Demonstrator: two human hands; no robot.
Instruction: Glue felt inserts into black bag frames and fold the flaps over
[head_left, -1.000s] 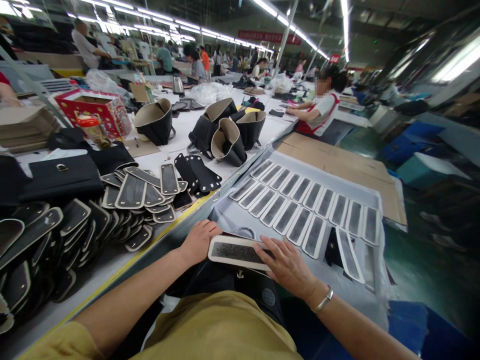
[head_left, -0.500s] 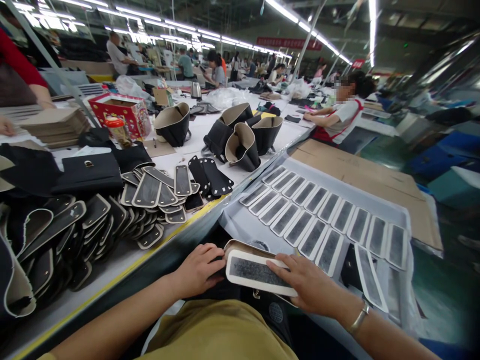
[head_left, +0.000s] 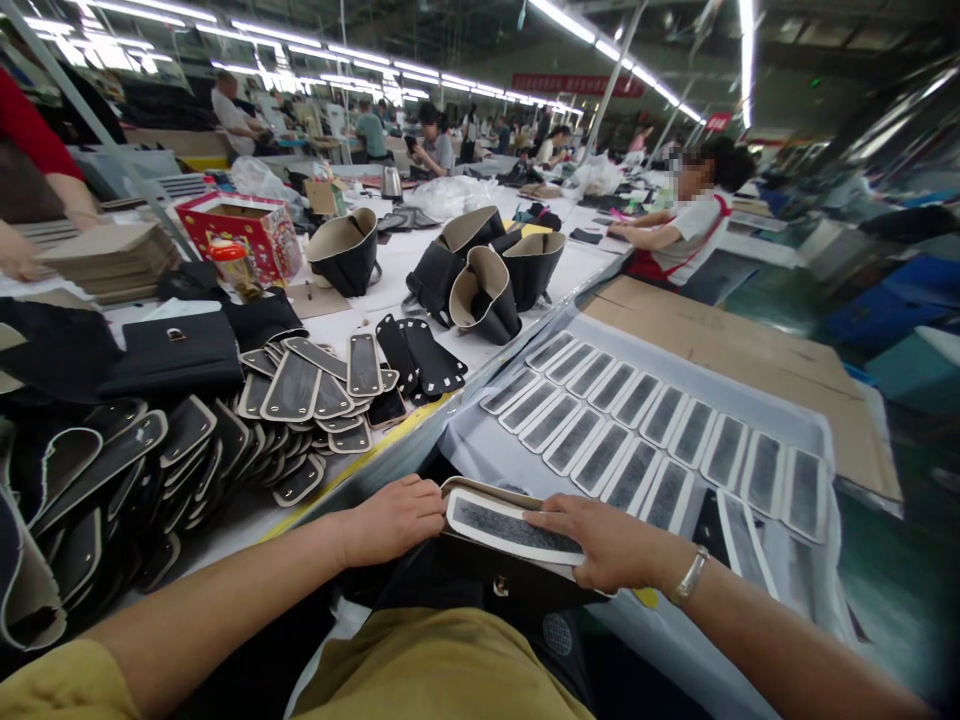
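Observation:
A black bag (head_left: 517, 588) with a beige lining and a metal clasp lies open at my lap. My left hand (head_left: 401, 515) has its fingers closed round the bag's left end. In my right hand (head_left: 600, 540) is a white-edged panel with a dark grey middle (head_left: 495, 520), its fingers pressed on the right part. The panel lies slanted at the bag's mouth, its left end inside the lined rim; its lower edge is partly hidden by the bag's front. Rows of like panels (head_left: 626, 480) lie on a pale sheet to the right, and one leans on a dark piece.
Black pieces with beige edges (head_left: 202, 450) are heaped on the left table. Several open black bags (head_left: 487, 295) stand farther back near a red box (head_left: 240, 230). A flat cardboard sheet (head_left: 720, 370) lies beyond the panels. A co-worker (head_left: 682, 220) sits at the right.
The panel has gone down and slightly left into the bag's mouth, with my right hand on it. More of the bag's front shows. My left hand has shifted up a little.

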